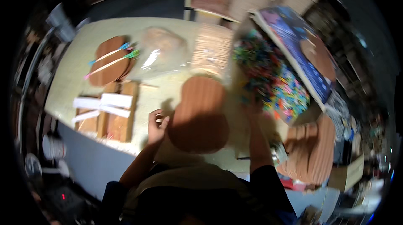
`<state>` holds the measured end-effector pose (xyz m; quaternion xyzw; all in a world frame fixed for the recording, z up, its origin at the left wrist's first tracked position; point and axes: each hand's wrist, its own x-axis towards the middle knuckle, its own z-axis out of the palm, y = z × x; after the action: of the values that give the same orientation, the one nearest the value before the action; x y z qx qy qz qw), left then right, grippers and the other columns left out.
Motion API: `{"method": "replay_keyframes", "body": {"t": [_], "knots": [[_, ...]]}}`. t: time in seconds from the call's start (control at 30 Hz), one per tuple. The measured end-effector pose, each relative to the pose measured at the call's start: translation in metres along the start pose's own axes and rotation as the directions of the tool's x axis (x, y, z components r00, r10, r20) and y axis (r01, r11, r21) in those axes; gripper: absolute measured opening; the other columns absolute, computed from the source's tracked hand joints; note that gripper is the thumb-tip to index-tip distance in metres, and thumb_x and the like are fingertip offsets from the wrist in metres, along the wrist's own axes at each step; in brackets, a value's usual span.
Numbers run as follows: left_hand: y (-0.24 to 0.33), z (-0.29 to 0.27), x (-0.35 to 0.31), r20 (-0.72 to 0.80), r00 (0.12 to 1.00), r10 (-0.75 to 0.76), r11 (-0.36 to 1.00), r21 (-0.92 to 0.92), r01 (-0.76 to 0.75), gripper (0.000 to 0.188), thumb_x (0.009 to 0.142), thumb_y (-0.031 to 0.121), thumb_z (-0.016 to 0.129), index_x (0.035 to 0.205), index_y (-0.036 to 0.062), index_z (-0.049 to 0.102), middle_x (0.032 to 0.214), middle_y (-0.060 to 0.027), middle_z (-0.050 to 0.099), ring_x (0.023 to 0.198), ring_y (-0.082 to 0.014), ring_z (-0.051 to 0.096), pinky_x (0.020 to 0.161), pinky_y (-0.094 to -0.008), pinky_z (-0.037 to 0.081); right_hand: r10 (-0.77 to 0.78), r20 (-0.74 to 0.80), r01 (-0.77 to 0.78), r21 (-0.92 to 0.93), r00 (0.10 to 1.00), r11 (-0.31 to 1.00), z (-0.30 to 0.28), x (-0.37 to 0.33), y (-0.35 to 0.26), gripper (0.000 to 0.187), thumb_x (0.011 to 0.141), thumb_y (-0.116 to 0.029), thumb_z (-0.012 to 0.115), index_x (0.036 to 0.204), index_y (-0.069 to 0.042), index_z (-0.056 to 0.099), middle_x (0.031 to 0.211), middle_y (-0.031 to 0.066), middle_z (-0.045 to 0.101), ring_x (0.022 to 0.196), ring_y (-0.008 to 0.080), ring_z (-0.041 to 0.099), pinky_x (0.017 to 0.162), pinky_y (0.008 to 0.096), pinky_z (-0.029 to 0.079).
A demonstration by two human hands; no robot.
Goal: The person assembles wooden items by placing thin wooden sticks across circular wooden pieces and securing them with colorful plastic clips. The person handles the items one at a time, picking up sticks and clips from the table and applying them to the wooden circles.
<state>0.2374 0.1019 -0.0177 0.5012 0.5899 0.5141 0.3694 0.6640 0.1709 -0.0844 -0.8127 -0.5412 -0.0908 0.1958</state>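
- We are holding our left hand (156, 127) loosely curled, seemingly empty, nearer the brown board (199, 118) than our right hand (253, 113).
- The board is lying just right of that left hand, its long axis pointing away from us.
- Our right hand is blurring; we cannot tell its grip.
- Beyond it, a box (312, 76) is holding colourful clips (289, 90).
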Motion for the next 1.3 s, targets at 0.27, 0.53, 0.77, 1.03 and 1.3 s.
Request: {"method": "replay_keyframes", "body": {"t": [0.27,0.53,0.77,1.03,1.3], "knots": [[-0.025,-0.112,0.000,-0.677,0.733,0.066,0.998,0.064,-0.031,0.014,0.087,0.004,0.056,0.097,0.0014,0.047,0.091,-0.0057,0.051,0.072,-0.0120,0.050,0.062,-0.0236,0.044,-0.370,-0.149,0.393,0.177,0.917,0.902,0.027,-0.021,0.001,0.039,0.089,-0.025,0.051,0.117,0.003,0.052,0.121,0.0273,0.050,0.112,0.0439,0.047,0.099,0.0486,0.034],[-0.058,-0.168,0.078,-0.422,0.544,-0.725,0.627,-0.732,0.268,0.016,0.089,0.022,0.057,0.080,0.0087,0.058,0.070,0.0019,0.050,0.057,-0.0100,0.047,0.045,-0.0237,0.037,-0.314,0.155,0.273,0.239,0.937,0.932,0.001,-0.033,0.014,0.046,0.091,-0.027,0.047,0.125,0.005,0.044,0.125,0.0268,0.046,0.115,0.0405,0.044,0.101,0.0487,0.030],[-0.063,-0.178,0.079,-0.474,0.450,-0.757,0.553,-0.831,0.054,0.008,0.087,0.012,0.061,0.086,0.0045,0.062,0.080,-0.0007,0.060,0.069,-0.0113,0.056,0.059,-0.0245,0.046,-0.371,-0.095,0.383,0.250,0.924,0.889,-0.013,-0.047,0.018,0.033,0.088,-0.020,0.054,0.114,0.000,0.055,0.113,0.0211,0.056,0.106,0.0372,0.051,0.093,0.0463,0.039],[0.034,-0.034,0.059,-0.220,0.917,0.334,0.939,0.166,-0.302,0.008,0.079,-0.004,0.060,0.081,0.0028,0.056,0.081,-0.0063,0.056,0.078,-0.0203,0.053,0.069,-0.0299,0.044,0.043,0.458,-0.442,0.823,0.888,0.357,-0.070,-0.051,-0.015,0.023,0.088,-0.018,0.057,0.106,-0.002,0.059,0.076,0.0021,0.057,0.063,0.0085,0.050,0.057,0.0228,0.042],[0.048,0.119,0.045,0.455,0.704,0.545,0.709,0.198,-0.677,0.009,0.073,-0.002,0.061,0.076,0.0021,0.054,0.102,-0.0162,0.056,0.100,-0.0344,0.054,0.086,-0.0401,0.044,-0.035,0.672,-0.670,0.740,0.739,0.069,-0.075,-0.045,-0.046,0.008,0.081,-0.007,0.063,0.084,-0.005,0.056,0.068,0.0045,0.056,0.055,0.0097,0.047,0.049,0.0227,0.036]]}}
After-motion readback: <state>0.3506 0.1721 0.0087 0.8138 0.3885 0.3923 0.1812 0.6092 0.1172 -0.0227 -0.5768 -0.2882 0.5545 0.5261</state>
